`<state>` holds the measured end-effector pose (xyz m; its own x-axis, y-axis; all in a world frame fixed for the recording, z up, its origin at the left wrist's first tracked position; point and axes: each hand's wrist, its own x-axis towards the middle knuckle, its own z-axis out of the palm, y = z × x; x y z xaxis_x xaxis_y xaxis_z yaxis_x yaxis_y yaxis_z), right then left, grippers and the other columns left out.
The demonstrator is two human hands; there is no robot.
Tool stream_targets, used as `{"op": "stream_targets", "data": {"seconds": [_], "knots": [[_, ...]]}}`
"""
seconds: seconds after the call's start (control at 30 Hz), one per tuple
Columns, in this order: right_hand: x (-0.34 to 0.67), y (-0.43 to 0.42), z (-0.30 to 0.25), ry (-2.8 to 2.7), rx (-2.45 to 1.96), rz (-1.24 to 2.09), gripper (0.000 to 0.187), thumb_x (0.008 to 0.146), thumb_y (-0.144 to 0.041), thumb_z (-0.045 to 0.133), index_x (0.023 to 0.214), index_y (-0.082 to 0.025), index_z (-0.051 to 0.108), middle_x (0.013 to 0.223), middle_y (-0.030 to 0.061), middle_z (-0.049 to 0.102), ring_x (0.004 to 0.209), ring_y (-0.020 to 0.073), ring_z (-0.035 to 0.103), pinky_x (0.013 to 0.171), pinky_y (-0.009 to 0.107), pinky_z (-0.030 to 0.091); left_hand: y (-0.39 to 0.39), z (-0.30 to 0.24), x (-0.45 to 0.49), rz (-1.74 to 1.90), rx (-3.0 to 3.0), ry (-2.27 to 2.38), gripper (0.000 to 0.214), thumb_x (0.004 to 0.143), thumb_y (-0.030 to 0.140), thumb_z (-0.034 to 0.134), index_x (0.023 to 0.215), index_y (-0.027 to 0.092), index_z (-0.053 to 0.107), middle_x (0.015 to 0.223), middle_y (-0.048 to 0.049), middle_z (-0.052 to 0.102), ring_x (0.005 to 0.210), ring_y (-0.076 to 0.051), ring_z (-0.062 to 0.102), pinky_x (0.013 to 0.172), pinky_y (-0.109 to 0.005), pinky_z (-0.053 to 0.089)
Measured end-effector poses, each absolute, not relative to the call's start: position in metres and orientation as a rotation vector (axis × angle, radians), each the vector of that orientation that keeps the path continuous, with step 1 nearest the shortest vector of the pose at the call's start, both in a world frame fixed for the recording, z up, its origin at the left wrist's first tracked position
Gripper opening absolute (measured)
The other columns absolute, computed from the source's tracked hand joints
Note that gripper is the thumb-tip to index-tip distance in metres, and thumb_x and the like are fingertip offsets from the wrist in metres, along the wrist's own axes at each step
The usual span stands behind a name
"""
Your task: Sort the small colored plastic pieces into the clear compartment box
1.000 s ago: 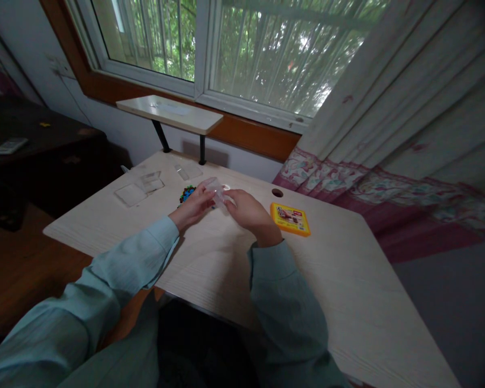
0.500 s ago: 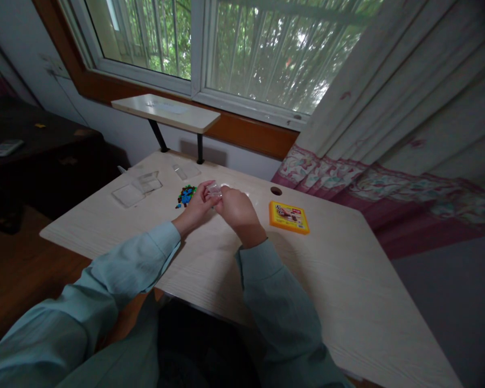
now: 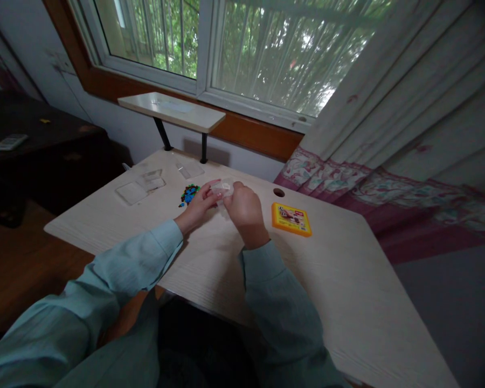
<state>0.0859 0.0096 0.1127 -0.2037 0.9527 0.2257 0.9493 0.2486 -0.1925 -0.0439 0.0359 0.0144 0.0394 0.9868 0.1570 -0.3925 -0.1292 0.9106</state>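
My left hand (image 3: 200, 203) grips one side of a small clear plastic container (image 3: 222, 188), held a little above the table. On its other side, the closed fingers of my right hand (image 3: 246, 210) pinch the same piece; its exact shape is partly hidden. Just left of my left hand lies a pile of small blue, green, brown and black pieces (image 3: 189, 194). To the right of my right hand is a flat yellow-orange box (image 3: 291, 219) with a printed label.
An open clear plastic case (image 3: 132, 193) lies on the table (image 3: 347, 280) at left, with smaller clear plastic pieces (image 3: 189, 171) behind the pile. A raised shelf (image 3: 172, 112) stands at the back edge. A round hole (image 3: 278, 192) pierces the tabletop near the curtain (image 3: 372, 151).
My hands have drawn slightly apart, and more of the clear plastic shows between them. The view has shifted a little; the pile and yellow-orange box stay in place.
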Motion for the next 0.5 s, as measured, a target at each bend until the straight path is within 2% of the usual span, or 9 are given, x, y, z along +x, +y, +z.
{"op": "stream_targets", "data": {"seconds": [0.13,0.3,0.4,0.5], "knots": [[0.111,0.018,0.123,-2.112,-1.688,0.112,0.038,0.087,-0.021,0.047,0.123,-0.014,0.056,0.105,0.0123,0.070,0.100,0.0244,0.066,0.089,0.033,0.048,0.032,0.022,-0.045,1.268,0.858,0.486,0.058,0.083,0.045,0.062,0.134,0.020,0.048,0.120,-0.0149,0.064,0.103,-0.025,0.065,0.088,-0.038,0.050],[0.133,0.025,0.125,-2.046,-1.694,0.264,0.037,0.090,-0.028,0.043,0.121,-0.014,0.059,0.105,0.0132,0.070,0.099,0.0241,0.066,0.088,0.034,0.048,0.030,0.029,-0.046,1.172,0.648,0.368,0.057,0.095,0.051,0.036,0.137,0.012,0.043,0.125,-0.0202,0.061,0.112,-0.026,0.063,0.092,-0.040,0.051],[0.133,0.024,0.125,-2.022,-1.666,0.353,0.038,0.093,-0.028,0.038,0.121,-0.015,0.059,0.099,0.0116,0.071,0.091,0.0223,0.068,0.083,0.033,0.050,0.031,0.030,-0.048,1.142,0.628,0.378,0.055,0.098,0.048,0.030,0.141,0.015,0.039,0.128,-0.0191,0.060,0.113,-0.025,0.062,0.093,-0.039,0.051],[0.129,0.022,0.128,-1.993,-1.696,0.292,0.041,0.094,-0.027,0.036,0.127,-0.014,0.056,0.099,0.0128,0.071,0.093,0.0235,0.067,0.084,0.034,0.050,0.032,0.027,-0.048,1.096,0.657,0.423,0.054,0.099,0.047,0.029,0.143,0.018,0.036,0.122,-0.0184,0.064,0.107,-0.025,0.066,0.091,-0.040,0.052]]}}
